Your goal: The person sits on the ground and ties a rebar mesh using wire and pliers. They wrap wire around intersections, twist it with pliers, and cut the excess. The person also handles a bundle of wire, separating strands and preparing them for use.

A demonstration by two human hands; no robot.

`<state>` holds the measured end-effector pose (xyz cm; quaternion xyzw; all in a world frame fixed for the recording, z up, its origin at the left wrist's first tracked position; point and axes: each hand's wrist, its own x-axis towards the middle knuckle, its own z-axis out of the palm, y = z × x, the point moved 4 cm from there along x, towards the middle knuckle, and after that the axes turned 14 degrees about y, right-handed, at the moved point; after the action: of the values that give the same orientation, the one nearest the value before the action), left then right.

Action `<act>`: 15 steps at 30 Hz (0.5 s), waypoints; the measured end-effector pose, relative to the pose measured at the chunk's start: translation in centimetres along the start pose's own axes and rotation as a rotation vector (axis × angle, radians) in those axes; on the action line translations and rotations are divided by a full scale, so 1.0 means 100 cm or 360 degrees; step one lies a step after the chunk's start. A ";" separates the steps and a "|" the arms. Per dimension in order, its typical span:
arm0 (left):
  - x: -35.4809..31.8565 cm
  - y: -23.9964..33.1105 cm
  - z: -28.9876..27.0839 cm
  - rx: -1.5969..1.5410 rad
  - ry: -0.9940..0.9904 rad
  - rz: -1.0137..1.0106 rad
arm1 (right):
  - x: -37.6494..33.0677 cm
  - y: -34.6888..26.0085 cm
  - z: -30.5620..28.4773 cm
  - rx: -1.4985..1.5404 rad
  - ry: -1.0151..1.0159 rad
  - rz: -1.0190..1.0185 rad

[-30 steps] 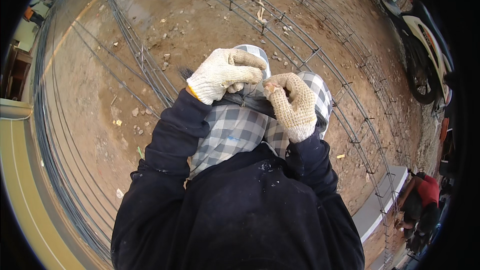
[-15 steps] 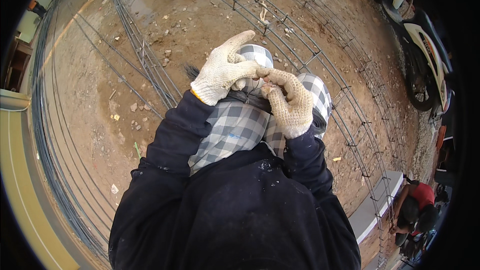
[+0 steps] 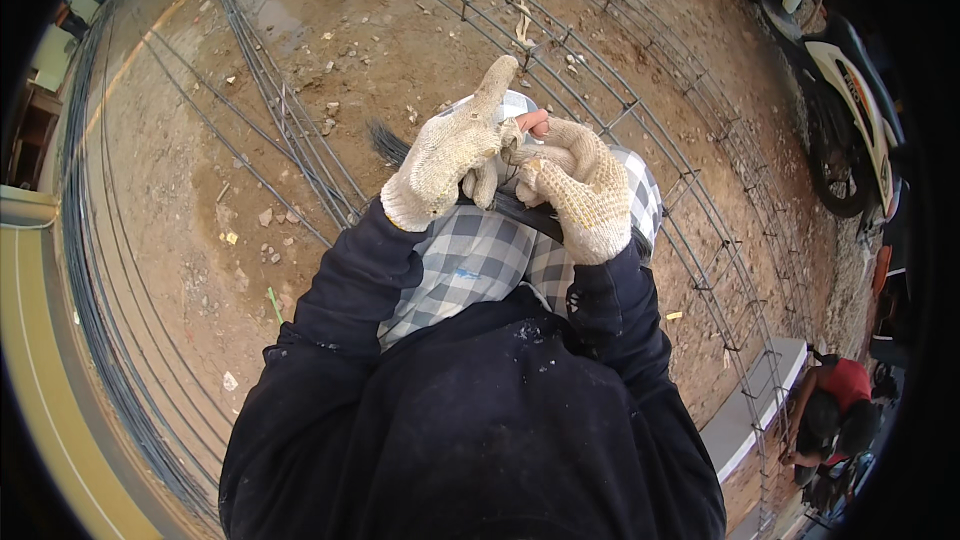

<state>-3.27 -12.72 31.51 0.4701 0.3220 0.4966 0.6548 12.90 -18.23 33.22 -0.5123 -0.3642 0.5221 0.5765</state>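
Both hands wear off-white knitted gloves and meet above my lap. My left hand [image 3: 450, 155] has one finger stretched up and away, while its other fingers curl toward the right hand. My right hand [image 3: 580, 185] is closed, thumb and fingers pinched together against the left fingers. Bare fingertips [image 3: 535, 123] show between the hands; whose they are is unclear. What the fingers pinch is too small to make out. Beneath the hands, a bundle of thin dark wire [image 3: 388, 143] lies across my checked trousers [image 3: 470, 250], its middle partly hidden.
Long rebar cages [image 3: 625, 110] curve past on the right. Loose steel bars [image 3: 270, 80] lie on stony dirt at left, with a thicker bar bundle [image 3: 85, 270] beyond. Motorcycles [image 3: 850, 110] stand at far right. A crouching person in red [image 3: 848, 385] is lower right, near a pale slab [image 3: 755, 395].
My hands have drawn closer, the right fingers now folded against the left ones. Bare fingertips have come into sight between them. The wire bundle's left end shows more.
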 end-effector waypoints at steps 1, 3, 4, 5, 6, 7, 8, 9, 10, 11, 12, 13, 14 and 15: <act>-0.001 0.002 0.001 -0.0077 0.0016 -0.0100 | 0.000 -0.001 0.002 0.0074 -0.0044 -0.0020; -0.001 0.010 0.001 0.0075 0.0071 -0.0102 | 0.000 0.000 0.005 0.0142 -0.0179 -0.0072; 0.001 0.013 0.002 0.0150 0.0101 -0.0101 | 0.000 0.000 0.006 0.0147 -0.0259 -0.0100; 0.002 0.017 0.003 0.0208 0.0127 -0.0076 | 0.001 0.001 0.004 0.0146 -0.0251 -0.0123; 0.004 0.017 0.010 0.0388 0.0015 -0.0063 | 0.001 0.003 0.002 0.0107 -0.0247 -0.0134; 0.006 0.016 0.012 0.0450 -0.0023 -0.0148 | 0.002 0.004 0.000 0.0069 -0.0244 -0.0145; 0.009 0.013 0.014 0.0511 -0.0063 -0.0234 | 0.002 0.005 -0.004 0.0032 -0.0191 -0.0119; 0.010 0.010 0.015 0.0572 -0.0104 -0.0321 | 0.002 0.006 -0.009 -0.0004 -0.0135 -0.0093; 0.011 0.009 0.014 0.0518 -0.0036 -0.0302 | 0.002 0.008 -0.014 -0.0057 -0.0054 -0.0047; 0.012 0.009 0.014 0.0443 -0.0013 -0.0270 | 0.002 0.006 -0.017 -0.0081 -0.0053 -0.0096; 0.011 0.008 0.011 0.0385 0.0041 -0.0256 | 0.002 0.005 -0.020 -0.0120 -0.0026 -0.0128; 0.009 0.007 0.009 0.0310 0.0077 -0.0231 | 0.003 0.004 -0.023 -0.0164 0.0000 -0.0148; 0.007 0.006 0.005 0.0229 0.0097 -0.0270 | 0.005 0.004 -0.025 -0.0180 0.0001 -0.0096; 0.005 0.008 0.004 0.0155 0.0023 -0.0226 | 0.009 0.004 -0.027 -0.0198 0.0004 -0.0031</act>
<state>-3.01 -12.35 32.39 0.4738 0.3829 0.4362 0.6623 15.53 -17.92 32.18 -0.5441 -0.4002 0.4923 0.5491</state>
